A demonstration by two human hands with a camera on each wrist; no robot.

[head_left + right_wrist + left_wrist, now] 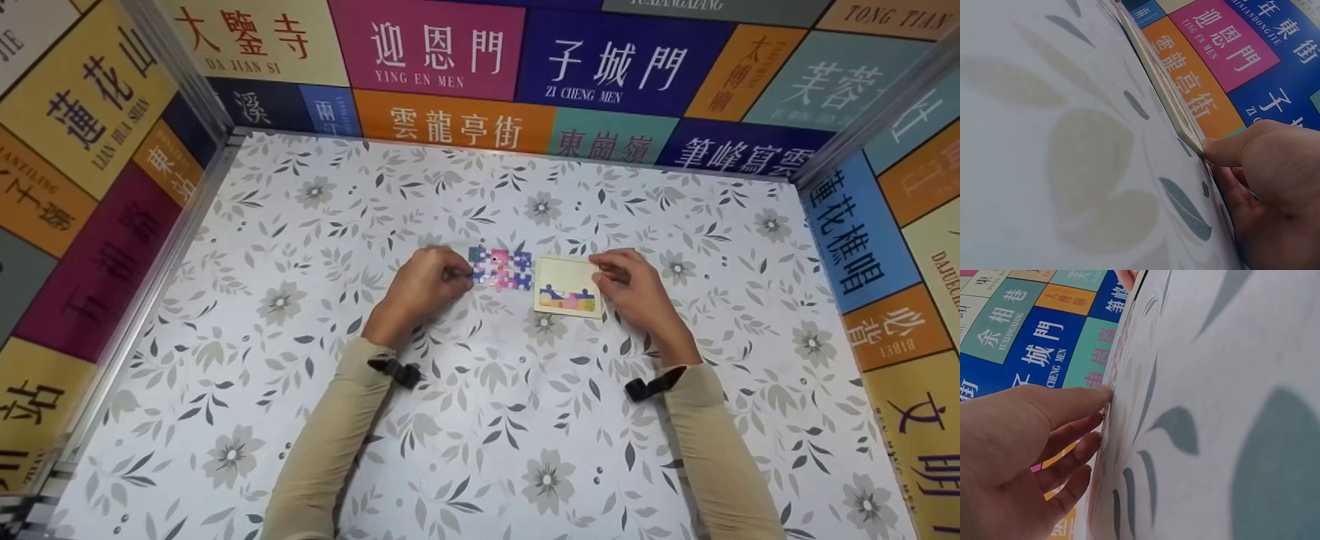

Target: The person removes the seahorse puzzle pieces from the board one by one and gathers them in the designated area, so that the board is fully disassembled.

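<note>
A small block of joined jigsaw pieces (501, 270), purple and blue with a pink figure, lies flat on the table. To its right is a thin cream puzzle board (570, 271), its lower part filled with picture pieces (568, 300) and its upper part bare. My left hand (429, 281) is at the left edge of the joined pieces, fingers loosely bent and fingertips low at the tabletop; in the left wrist view nothing shows between them. At the board's right edge, my right hand (639, 289) holds the corner, the thumb (1224, 151) on it and the other fingers partly hidden.
A white cover with grey flowers and leaves lies over the table (480, 420). Panels with coloured blocks of lettering (442, 52) stand along the back, left and right sides. Dark straps (397, 371) are on both wrists.
</note>
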